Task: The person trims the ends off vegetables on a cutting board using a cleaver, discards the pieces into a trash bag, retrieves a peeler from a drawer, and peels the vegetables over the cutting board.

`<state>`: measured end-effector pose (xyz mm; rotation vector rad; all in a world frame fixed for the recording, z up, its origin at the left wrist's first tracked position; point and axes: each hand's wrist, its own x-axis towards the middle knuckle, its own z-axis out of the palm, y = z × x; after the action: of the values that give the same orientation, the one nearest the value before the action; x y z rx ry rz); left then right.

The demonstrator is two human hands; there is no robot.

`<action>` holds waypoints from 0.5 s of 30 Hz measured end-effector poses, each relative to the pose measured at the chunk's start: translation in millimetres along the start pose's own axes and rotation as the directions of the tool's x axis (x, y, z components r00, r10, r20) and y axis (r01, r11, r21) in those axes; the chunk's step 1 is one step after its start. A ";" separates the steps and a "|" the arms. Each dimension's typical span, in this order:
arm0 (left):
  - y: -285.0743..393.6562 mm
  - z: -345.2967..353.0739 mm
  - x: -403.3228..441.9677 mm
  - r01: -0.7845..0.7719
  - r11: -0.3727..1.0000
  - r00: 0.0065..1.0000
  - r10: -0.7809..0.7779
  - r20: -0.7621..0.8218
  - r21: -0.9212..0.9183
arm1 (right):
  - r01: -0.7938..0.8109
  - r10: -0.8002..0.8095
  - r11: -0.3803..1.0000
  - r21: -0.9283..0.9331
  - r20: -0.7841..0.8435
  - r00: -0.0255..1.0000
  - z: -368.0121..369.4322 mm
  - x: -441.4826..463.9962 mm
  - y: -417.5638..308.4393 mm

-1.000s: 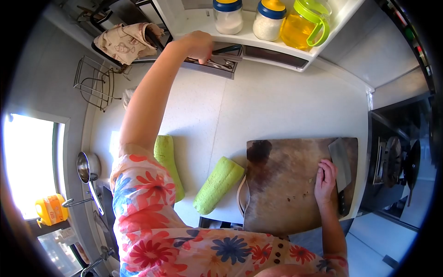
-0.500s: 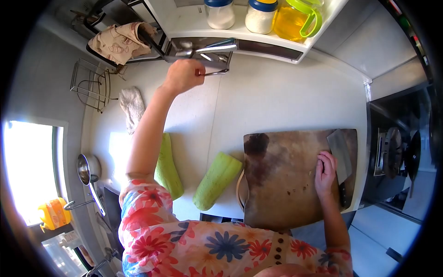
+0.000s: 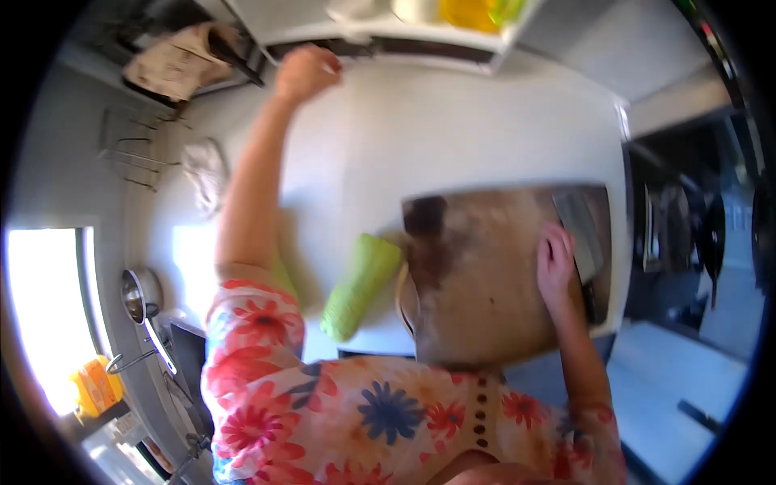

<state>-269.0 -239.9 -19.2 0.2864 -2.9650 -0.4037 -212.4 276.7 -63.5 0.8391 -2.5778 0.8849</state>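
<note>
Near the front of the shelf drawer (image 3: 396, 50), my left hand (image 3: 305, 74) is raised with its fingers curled; blur hides what they hold. My right hand (image 3: 555, 259) rests on the brown cutting board (image 3: 485, 275), fingers loosely extended and holding nothing. Beside it lies a cleaver (image 3: 579, 234) with a dark handle, along the board's right side. A peeled green gourd piece (image 3: 361, 287) lies left of the board. A second green piece (image 3: 283, 276) is mostly hidden under my left arm.
A pale cloth (image 3: 205, 176) and a wire rack (image 3: 133, 158) are at the left. A small pan (image 3: 139, 295) hangs by the window. Jars and an oil jug (image 3: 473, 12) stand on the white shelf (image 3: 299, 28). A stove (image 3: 679, 226) is at the right.
My left hand has come out of the drawer, which was open with utensils showing and now looks closed. The whole view has shifted; my right hand stays on the board.
</note>
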 end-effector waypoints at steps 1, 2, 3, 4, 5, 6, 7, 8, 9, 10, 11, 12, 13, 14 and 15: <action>-5.1 0.0 -4.2 0.004 0.994 1.000 -0.005 -0.011 -0.113 | 0.016 -0.016 1.000 -0.001 -0.011 1.000 1.8 -0.2 3.6; 6.1 -9.3 -9.6 0.149 0.966 0.988 -0.135 0.077 -0.213 | 0.032 -0.032 0.999 -0.003 -0.023 0.999 3.8 -0.1 7.5; 3.9 -9.8 -16.4 0.107 0.940 0.994 -0.096 0.048 -0.324 | 0.036 -0.036 0.999 -0.007 -0.016 0.999 1.7 0.2 6.7; 13.3 -19.9 -28.6 0.038 0.931 0.999 -0.044 -0.009 -0.363 | 0.013 -0.013 1.000 -0.009 0.000 1.000 -0.4 1.8 5.3; 22.2 -26.3 -42.9 -0.053 0.929 0.994 0.016 -0.105 -0.367 | 0.001 -0.001 1.000 0.000 0.006 1.000 -1.8 1.0 3.5; 32.8 -36.2 -55.8 -0.007 0.935 0.999 -0.007 -0.038 -0.355 | -0.010 0.010 1.000 0.003 0.011 1.000 -3.8 -2.3 3.1; 46.5 -41.6 -73.1 0.030 0.936 0.999 -0.038 -0.017 -0.350 | -0.013 0.013 1.000 0.013 0.013 1.000 -3.9 -2.9 2.6; 61.0 -47.1 -92.0 0.068 0.937 0.997 -0.073 -0.001 -0.341 | -0.011 0.011 1.000 0.026 0.014 1.000 -4.7 -4.4 1.9; 68.8 -49.8 -107.6 0.085 0.925 0.996 -0.086 0.015 -0.370 | -0.010 0.008 0.999 0.037 0.033 0.999 -5.7 -1.4 0.6; 76.8 -51.8 -127.2 0.098 0.914 0.995 -0.098 0.022 -0.394 | -0.004 0.001 0.999 0.052 0.045 0.999 -6.7 -0.6 0.0; 89.3 -56.9 -165.1 0.224 0.892 0.975 -0.200 0.100 -0.393 | 0.016 -0.021 0.997 0.081 0.053 0.998 -11.3 -3.9 0.7; 98.9 -62.7 -187.3 0.218 0.886 0.976 -0.203 0.081 -0.409 | 0.038 -0.048 0.993 0.112 0.087 0.995 -13.9 -3.9 2.3; 111.8 -68.4 -210.7 0.221 0.903 0.974 -0.221 0.043 -0.369 | 0.057 -0.076 0.988 0.146 0.125 0.989 -17.5 -4.7 4.6; 118.4 -71.0 -234.4 0.213 0.883 0.975 -0.222 0.028 -0.418 | 0.074 -0.104 0.981 0.180 0.162 0.981 -20.9 -5.5 6.8; 127.8 -73.7 -257.6 0.215 0.892 0.971 -0.241 -0.014 -0.398 | 0.123 -0.155 0.978 0.168 0.198 0.968 -24.5 -5.4 8.9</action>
<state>-28.3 -84.5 58.7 0.5863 -2.7082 -0.9843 -211.7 300.3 -51.1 1.2032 -2.6098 1.0122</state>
